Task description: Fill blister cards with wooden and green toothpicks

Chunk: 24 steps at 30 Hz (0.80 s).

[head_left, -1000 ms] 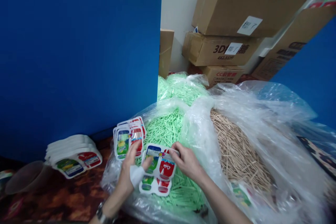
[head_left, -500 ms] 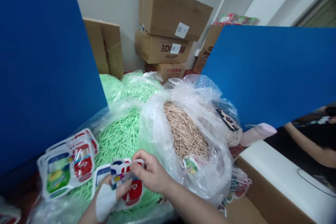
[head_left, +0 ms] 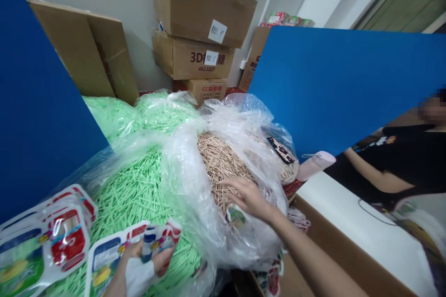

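Note:
My left hand (head_left: 142,262), with a white wrap around its thumb side, is closed on a printed plastic pouch (head_left: 162,239) in red, white and blue. More flat pouches (head_left: 104,260) lie against or under that hand, over green thin sticks (head_left: 135,190). My right hand (head_left: 247,197) reaches over thin light-brown sticks (head_left: 219,158) in an open clear plastic bag (head_left: 184,171). Its fingers are stretched out among or just above the sticks, apart from each other. Beside its wrist sits a small green-and-white printed piece (head_left: 237,217), partly covered.
A stack of pouches (head_left: 69,236) lies at the left. Blue panels (head_left: 331,83) stand on both sides, and cardboard boxes (head_left: 205,14) are piled behind. A dark patterned phone-like object (head_left: 281,150) and a pink cylinder (head_left: 317,164) lie right. Another person (head_left: 400,162) sits beyond.
My right hand has left the pouch at my left hand and moved right, onto the brown sticks, its fingers now opened. The left hand keeps the pouch. The view has shifted right.

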Each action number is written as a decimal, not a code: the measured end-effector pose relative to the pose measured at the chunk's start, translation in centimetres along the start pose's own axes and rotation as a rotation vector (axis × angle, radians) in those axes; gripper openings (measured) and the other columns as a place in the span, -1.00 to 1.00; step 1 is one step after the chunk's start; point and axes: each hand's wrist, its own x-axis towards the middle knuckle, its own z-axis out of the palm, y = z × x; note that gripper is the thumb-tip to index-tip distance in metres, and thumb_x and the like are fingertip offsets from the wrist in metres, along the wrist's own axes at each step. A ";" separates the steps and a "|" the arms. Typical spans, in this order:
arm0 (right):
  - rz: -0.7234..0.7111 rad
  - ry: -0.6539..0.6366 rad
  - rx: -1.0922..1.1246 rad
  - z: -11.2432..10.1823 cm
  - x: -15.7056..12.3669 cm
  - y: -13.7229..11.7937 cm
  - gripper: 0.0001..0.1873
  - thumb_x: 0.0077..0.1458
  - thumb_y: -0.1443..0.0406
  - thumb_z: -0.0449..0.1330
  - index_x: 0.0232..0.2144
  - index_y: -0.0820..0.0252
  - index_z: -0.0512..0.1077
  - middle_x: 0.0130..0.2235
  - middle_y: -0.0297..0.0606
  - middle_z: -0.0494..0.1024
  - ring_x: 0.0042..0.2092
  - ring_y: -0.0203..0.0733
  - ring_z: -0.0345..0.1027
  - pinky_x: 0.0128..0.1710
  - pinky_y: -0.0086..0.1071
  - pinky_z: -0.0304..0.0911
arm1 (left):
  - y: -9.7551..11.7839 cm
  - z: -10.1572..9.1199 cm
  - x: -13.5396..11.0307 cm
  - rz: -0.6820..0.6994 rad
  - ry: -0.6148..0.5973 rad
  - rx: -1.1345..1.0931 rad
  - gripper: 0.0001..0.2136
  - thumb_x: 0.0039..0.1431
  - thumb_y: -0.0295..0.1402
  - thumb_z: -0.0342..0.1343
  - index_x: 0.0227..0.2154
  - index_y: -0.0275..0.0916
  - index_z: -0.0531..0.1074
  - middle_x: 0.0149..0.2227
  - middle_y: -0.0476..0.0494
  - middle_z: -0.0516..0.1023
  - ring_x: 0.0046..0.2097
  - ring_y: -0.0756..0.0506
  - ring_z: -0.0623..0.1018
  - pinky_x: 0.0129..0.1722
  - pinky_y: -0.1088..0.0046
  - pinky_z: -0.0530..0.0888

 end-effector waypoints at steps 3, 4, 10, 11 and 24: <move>0.063 -0.166 -0.390 -0.9 -1.2 6.6 -0.59 0.07 0.49 0.09 -0.02 0.19 0.41 0.00 -0.05 0.47 0.01 -0.04 0.33 0.01 -0.14 0.24 | -0.9 0.3 0.1 0.026 0.012 0.073 -0.75 -0.20 -0.18 0.26 -0.70 -0.26 0.43 -0.71 -0.05 0.43 -0.62 -0.09 0.39 -0.58 0.42 0.34; 0.061 -0.189 -0.416 -0.8 -1.5 8.0 -0.57 0.04 0.53 0.09 -0.04 0.18 0.42 0.02 -0.06 0.45 0.03 -0.03 0.31 0.03 -0.14 0.22 | -1.2 0.4 0.1 0.032 0.015 0.093 -0.74 -0.20 -0.16 0.25 -0.70 -0.26 0.44 -0.70 -0.06 0.43 -0.60 -0.10 0.39 -0.57 0.41 0.34; -0.036 -0.274 -0.540 1.7 -1.6 10.2 -0.55 0.05 0.42 0.16 0.03 0.14 0.37 0.14 -0.03 0.34 0.15 0.03 0.16 0.14 -0.01 0.03 | -1.6 1.5 0.1 0.051 -0.006 0.185 -0.68 -0.16 -0.08 0.19 -0.73 -0.22 0.35 -0.72 -0.02 0.37 -0.61 -0.08 0.34 -0.58 0.43 0.28; -0.042 -0.278 -0.541 2.1 -1.3 10.3 -0.56 0.06 0.39 0.17 0.03 0.13 0.37 0.14 -0.04 0.33 0.16 0.04 0.15 0.15 -0.01 0.03 | -1.5 1.6 0.1 0.047 -0.011 0.198 -0.68 -0.16 -0.08 0.18 -0.73 -0.22 0.35 -0.72 -0.02 0.37 -0.61 -0.08 0.34 -0.57 0.44 0.28; -0.013 -0.276 -0.492 4.9 -1.3 13.0 -0.72 0.16 0.19 0.15 -0.07 0.07 0.40 0.36 -0.14 -0.07 0.35 0.09 -0.32 0.23 0.13 -0.25 | -0.3 2.5 0.0 -0.040 -0.019 0.163 -0.72 -0.20 -0.10 0.14 -0.73 -0.22 0.38 -0.73 -0.03 0.42 -0.61 -0.11 0.39 -0.56 0.39 0.35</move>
